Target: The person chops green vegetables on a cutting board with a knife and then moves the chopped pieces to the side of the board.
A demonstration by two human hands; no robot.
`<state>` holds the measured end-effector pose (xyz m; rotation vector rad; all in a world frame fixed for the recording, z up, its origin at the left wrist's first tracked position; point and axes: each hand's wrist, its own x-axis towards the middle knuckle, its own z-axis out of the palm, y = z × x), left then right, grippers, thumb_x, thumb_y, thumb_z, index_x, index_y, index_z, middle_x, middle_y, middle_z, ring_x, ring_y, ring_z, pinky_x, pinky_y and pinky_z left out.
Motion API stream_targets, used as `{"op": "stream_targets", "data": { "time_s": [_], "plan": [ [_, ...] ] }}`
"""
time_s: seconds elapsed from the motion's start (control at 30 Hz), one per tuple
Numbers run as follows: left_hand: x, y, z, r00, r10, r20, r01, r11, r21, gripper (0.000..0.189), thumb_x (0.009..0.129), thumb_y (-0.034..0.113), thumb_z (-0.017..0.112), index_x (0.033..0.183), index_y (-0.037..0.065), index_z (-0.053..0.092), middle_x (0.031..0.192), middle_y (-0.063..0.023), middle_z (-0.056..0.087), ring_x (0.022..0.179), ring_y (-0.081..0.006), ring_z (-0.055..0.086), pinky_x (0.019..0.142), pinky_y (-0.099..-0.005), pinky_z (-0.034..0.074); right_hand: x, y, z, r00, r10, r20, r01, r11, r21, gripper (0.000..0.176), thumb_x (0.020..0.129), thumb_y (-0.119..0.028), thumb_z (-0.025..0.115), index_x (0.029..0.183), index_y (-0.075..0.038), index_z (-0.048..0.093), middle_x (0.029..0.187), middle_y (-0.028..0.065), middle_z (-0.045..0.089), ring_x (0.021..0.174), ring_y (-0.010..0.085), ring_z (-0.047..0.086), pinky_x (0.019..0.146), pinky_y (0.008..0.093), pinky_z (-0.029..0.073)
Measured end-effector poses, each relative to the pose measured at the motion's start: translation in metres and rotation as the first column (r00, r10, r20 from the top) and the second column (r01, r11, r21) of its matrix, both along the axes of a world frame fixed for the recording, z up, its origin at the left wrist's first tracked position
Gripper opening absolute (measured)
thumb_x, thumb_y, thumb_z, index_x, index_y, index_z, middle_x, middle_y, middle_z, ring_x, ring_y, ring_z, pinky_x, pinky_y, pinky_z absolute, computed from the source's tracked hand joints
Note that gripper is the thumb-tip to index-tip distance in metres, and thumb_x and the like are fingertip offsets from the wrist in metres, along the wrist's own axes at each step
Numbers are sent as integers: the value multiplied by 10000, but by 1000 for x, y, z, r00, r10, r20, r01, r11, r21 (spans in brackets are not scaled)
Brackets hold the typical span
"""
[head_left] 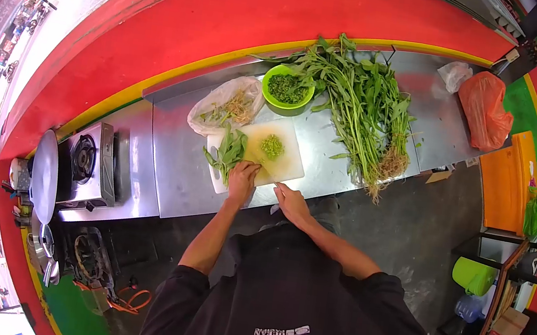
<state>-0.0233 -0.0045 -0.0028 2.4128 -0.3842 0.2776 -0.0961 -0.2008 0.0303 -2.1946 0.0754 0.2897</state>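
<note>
In the head view, I saw the left hand (243,178) planted on the stem ends of a small leafy bunch (228,152) at the near left corner of the white cutting board (282,164). Its fingers (248,167) were curled together and pressed down over the stems, pinning them to the board. The bunch ran away from that hand, its long axis pointing far and slightly left, with the leaves fanning out past the board's left edge.

The right hand (291,203) sat just to the right, at the near edge of the board and close beside the left hand. It was the farther of the two from the bunch. I could not tell whether its fingers were spread or closed around anything, since I saw only the back of the hand.

A small heap of chopped greens (272,146) lay mid-board, to the far right of the bunch. Beyond the board on the steel desk (173,168) stood a green bowl (283,105) of chopped leaves. To its left was a clear plastic bag (226,104) of trimmings. A long bundle of uncut greens (368,109) lay to the right, roots toward the near edge.
</note>
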Motion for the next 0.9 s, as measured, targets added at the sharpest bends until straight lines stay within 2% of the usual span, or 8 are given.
{"op": "stream_targets", "data": {
  "time_s": [0.07, 0.2, 0.37, 0.47, 0.57, 0.67, 0.8, 0.9],
  "plan": [
    [1, 1, -2, 1000, 14, -5, -14, 1000, 3, 133, 888, 133, 724, 1009, 116, 777, 1017, -25, 706, 963, -273, 650, 829, -421, 472, -6, -6, 10, 996, -11, -84, 20, 994, 109, 334, 1048, -349, 551, 1253, -117, 676, 856, 287, 698, 832, 493, 684, 739, 556, 541],
    [5, -1, -4, 999, 20, -42, -19, 1000, 8, 128, 891, 152, 721, 1001, 117, 775, 1010, -26, 709, 974, -267, 654, 826, -421, 463, -6, -9, 9, 989, 5, -146, 4, 998, 61, 336, 1050, -349, 548, 1256, -113, 669, 845, 289, 693, 835, 498, 681, 740, 557, 540],
    [4, -3, 0, 999, 22, -24, -21, 999, 47, 121, 899, 166, 713, 993, 122, 776, 1015, -24, 712, 978, -259, 657, 815, -422, 456, 6, 0, -14, 999, 31, 33, -30, 999, -31, 338, 1052, -350, 541, 1255, -108, 660, 841, 288, 691, 827, 502, 677, 735, 571, 531],
    [4, -2, 1, 998, 44, -38, -42, 997, 60, 111, 900, 160, 714, 985, 125, 777, 1013, -24, 713, 980, -259, 657, 822, -421, 455, 7, 2, 1, 998, 30, -50, -31, 1000, -2, 338, 1051, -352, 539, 1248, -106, 661, 855, 287, 694, 840, 503, 674, 742, 575, 531],
    [5, -1, -1, 997, 64, -46, -63, 998, 18, 111, 902, 159, 716, 990, 127, 776, 1004, -24, 712, 973, -261, 653, 825, -421, 452, -2, -5, -2, 1000, 25, -16, -24, 998, 59, 338, 1047, -351, 544, 1245, -102, 659, 861, 290, 695, 835, 507, 672, 737, 579, 532],
    [7, -1, 1, 998, 34, -43, -34, 999, 14, 120, 902, 157, 716, 1002, 123, 773, 995, -23, 713, 964, -264, 651, 829, -421, 450, -1, -10, 16, 997, 45, -65, -41, 997, 64, 363, 1060, -364, 513, 1220, -69, 649, 773, 267, 697, 785, 487, 692, 732, 565, 553],
    [6, 0, 2, 999, 11, -48, -9, 999, 44, 137, 906, 156, 712, 1026, 126, 772, 1018, -21, 709, 972, -262, 647, 836, -419, 450, 10, -5, 5, 997, 70, -33, -70, 998, 2, 349, 1061, -367, 512, 1195, -74, 647, 766, 263, 697, 771, 488, 692, 723, 562, 551],
    [3, -1, 1, 999, 9, -36, -8, 999, 44, 152, 907, 152, 709, 1041, 127, 775, 1033, -24, 705, 986, -258, 645, 839, -420, 451, 14, 1, -6, 999, 29, -40, -29, 1000, -7, 347, 1041, -354, 560, 1250, -99, 668, 871, 302, 696, 849, 515, 673, 769, 580, 537]
  ]
}}
